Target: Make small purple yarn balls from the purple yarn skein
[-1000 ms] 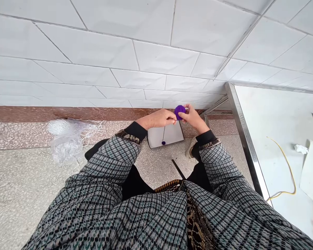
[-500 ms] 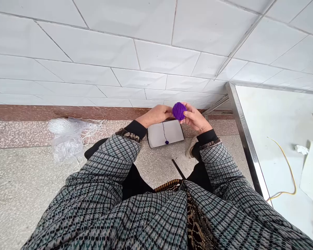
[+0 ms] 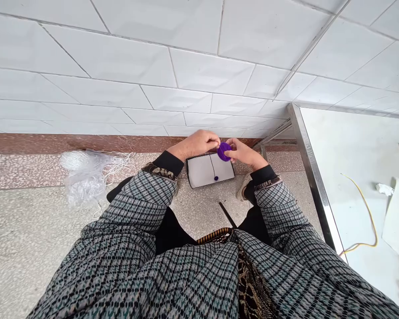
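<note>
A ball of purple yarn (image 3: 224, 152) is gripped by my right hand (image 3: 242, 153), fingers on its right side and thumb across its front. My left hand (image 3: 201, 142) is closed in a pinch just left of the ball; a purple strand seems to be between its fingertips. From near that hand a dark strand runs down over a shallow white-lined box (image 3: 197, 172) on the floor. At the strand's lower end a small dark purple bit of yarn (image 3: 216, 178) lies over the box.
On the left, a clear plastic bag with white yarn (image 3: 83, 177) lies on the speckled floor. To the right stands a metal-edged white table (image 3: 326, 146) with a yellow wire (image 3: 369, 212) on it. The tiled wall (image 3: 193, 102) rises close in front.
The yarn ball has come slightly lower and turned in my right hand. My left hand has risen a little into a pinch. The small purple bit has shifted slightly right.
</note>
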Available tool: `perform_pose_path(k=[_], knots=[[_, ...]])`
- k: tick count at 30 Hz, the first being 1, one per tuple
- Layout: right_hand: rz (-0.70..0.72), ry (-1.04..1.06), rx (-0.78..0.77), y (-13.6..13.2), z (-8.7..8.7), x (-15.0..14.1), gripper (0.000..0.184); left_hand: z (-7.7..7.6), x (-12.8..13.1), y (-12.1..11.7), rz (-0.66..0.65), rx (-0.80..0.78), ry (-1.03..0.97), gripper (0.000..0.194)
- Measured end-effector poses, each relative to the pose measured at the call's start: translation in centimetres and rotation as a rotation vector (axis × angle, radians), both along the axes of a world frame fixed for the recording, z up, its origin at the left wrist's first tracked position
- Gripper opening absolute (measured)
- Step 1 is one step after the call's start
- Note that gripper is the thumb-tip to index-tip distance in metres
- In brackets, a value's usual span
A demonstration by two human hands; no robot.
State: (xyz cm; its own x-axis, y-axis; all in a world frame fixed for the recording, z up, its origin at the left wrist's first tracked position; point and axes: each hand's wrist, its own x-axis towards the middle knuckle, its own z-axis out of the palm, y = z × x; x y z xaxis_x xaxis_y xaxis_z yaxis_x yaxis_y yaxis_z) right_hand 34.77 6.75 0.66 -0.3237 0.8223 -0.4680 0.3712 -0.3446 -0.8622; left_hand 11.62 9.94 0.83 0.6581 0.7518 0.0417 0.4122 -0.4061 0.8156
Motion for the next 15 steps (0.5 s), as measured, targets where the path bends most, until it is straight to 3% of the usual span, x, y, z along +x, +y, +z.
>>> perform_pose_path(k=[3, 6, 10, 15], knots=[[0.150, 0.214, -0.070, -0.6, 0.8, 0.0, 0.041, -0.3, -0.6, 0.7, 0.095, 0.030, 0.020, 0.025], [0.168, 0.458, -0.038, -0.9, 1.3, 0.2, 0.057, -0.8, -0.3, 0.8, 0.186, 0.006, 0.064, 0.024], [-0.065, 0.604, 0.033, -0.5, 1.2, 0.3, 0.075, -1.1, 1.1, -0.2, 0.080, -0.092, 0.058, 0.025], [-0.382, 0.385, 0.140, 0.5, 0.0, 0.3, 0.058, -0.7, 2.2, -1.5, -0.205, -0.114, 0.072, 0.020]])
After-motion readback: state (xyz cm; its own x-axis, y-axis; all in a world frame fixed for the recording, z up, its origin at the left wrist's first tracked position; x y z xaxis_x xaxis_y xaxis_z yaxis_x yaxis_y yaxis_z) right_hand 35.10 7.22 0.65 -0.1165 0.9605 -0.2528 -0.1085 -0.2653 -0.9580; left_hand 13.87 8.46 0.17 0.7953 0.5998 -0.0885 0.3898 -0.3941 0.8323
